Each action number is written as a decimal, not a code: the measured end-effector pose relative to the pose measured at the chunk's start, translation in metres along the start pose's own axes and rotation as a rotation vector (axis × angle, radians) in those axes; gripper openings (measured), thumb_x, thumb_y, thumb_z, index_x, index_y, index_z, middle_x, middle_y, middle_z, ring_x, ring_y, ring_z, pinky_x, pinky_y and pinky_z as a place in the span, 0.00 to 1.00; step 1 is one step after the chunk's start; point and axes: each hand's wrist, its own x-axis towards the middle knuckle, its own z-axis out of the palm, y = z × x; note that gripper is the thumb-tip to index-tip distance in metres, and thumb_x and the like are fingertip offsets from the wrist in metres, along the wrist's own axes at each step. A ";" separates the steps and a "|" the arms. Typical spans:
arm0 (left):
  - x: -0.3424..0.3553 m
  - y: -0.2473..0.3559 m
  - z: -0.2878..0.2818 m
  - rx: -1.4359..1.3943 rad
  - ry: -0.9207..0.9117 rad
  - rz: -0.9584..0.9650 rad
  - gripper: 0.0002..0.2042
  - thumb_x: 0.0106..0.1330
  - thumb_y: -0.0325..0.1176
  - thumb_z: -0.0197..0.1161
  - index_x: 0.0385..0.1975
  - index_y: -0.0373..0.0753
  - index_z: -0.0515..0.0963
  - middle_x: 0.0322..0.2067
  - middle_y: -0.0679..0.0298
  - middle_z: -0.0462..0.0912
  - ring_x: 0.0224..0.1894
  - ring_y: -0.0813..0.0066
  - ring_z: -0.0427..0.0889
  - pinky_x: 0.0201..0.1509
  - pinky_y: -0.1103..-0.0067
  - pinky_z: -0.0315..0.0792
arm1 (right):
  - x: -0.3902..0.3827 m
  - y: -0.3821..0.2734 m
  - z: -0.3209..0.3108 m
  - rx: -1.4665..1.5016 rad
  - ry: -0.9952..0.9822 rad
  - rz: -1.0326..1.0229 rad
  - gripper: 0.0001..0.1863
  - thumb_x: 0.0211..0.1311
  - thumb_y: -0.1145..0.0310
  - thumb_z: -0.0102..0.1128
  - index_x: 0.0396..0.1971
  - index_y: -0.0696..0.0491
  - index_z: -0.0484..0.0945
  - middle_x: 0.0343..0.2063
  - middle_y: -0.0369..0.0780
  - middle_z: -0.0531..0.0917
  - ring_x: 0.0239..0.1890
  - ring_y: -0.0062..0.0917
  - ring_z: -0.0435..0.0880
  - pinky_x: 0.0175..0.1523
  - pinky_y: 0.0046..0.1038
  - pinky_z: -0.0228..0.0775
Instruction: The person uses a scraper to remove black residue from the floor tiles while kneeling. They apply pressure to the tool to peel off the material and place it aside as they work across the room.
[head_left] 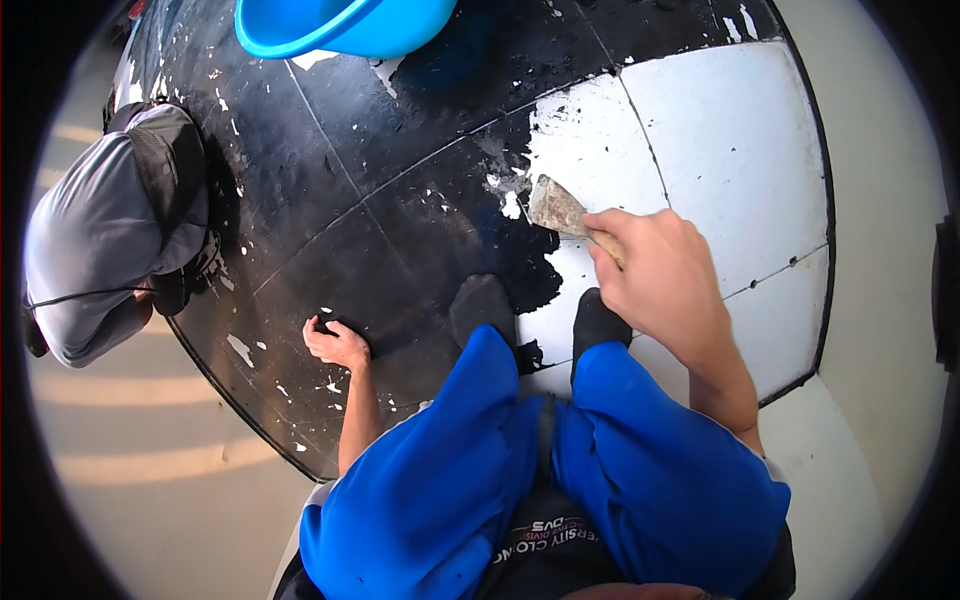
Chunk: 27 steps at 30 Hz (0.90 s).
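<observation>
Seen from above, a person crouches on a tiled floor [720, 130], scraping black coating off white tiles. At centre right, the right hand [655, 275] has its fingers closed around a scraper [555, 208], blade at the paint edge. The left hand [338, 343], fingers curled, braces lower left. Next, it seems, pushing the blade under the remaining black

Blue basin [345, 25] (top edge), grey-shirted person [100, 235] left.
</observation>
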 end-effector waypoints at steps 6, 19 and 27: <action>0.001 0.010 -0.002 0.007 -0.015 -0.038 0.18 0.65 0.34 0.57 0.55 0.41 0.75 0.58 0.59 0.76 0.62 0.55 0.72 0.66 0.59 0.63 | 0.020 0.003 0.015 -0.074 -0.053 0.073 0.13 0.58 0.68 0.66 0.41 0.55 0.88 0.25 0.52 0.86 0.30 0.49 0.87 0.41 0.44 0.80; 0.002 0.000 0.000 0.011 0.013 0.006 0.18 0.64 0.34 0.57 0.55 0.41 0.75 0.57 0.58 0.77 0.61 0.54 0.74 0.65 0.59 0.64 | -0.005 0.005 -0.005 0.015 0.053 -0.004 0.09 0.58 0.71 0.64 0.37 0.57 0.86 0.23 0.53 0.85 0.29 0.50 0.87 0.37 0.45 0.80; -0.001 -0.001 0.000 -0.006 0.015 0.025 0.19 0.63 0.34 0.57 0.54 0.41 0.76 0.57 0.58 0.77 0.62 0.54 0.72 0.66 0.58 0.63 | 0.004 0.008 0.007 -0.060 0.053 -0.054 0.12 0.56 0.73 0.63 0.39 0.57 0.88 0.22 0.53 0.84 0.27 0.51 0.86 0.36 0.45 0.80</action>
